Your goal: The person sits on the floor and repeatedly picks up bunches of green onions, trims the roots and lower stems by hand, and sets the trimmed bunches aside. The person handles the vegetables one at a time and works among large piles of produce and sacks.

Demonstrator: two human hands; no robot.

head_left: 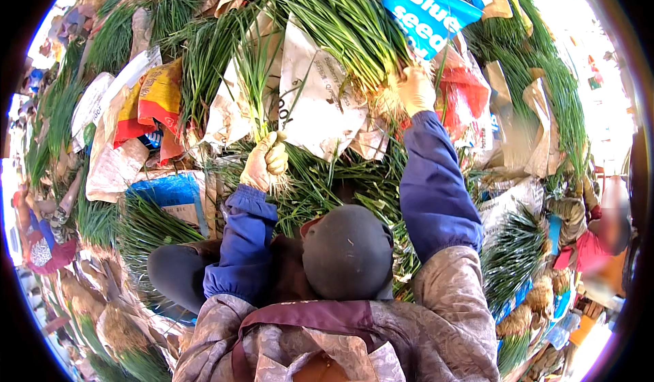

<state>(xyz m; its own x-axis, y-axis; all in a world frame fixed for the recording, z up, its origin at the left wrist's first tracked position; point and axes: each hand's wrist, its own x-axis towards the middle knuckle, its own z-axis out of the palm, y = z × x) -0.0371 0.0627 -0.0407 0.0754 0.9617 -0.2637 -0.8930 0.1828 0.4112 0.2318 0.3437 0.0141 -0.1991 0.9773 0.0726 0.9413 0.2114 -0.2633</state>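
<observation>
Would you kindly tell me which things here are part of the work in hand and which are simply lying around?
In hand:
- left hand, gloved, grip closed on a small bunch of green onions
- right hand, gloved, on the root end of a big bundle

Lying about:
- blue sack
- paper wrapping
- red and yellow sack

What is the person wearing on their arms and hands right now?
Both hands wear pale yellowish work gloves: left hand, right hand. Each forearm is covered by a blue sleeve cover, elastic-gathered at the wrist, over a grey patterned jacket.
</observation>
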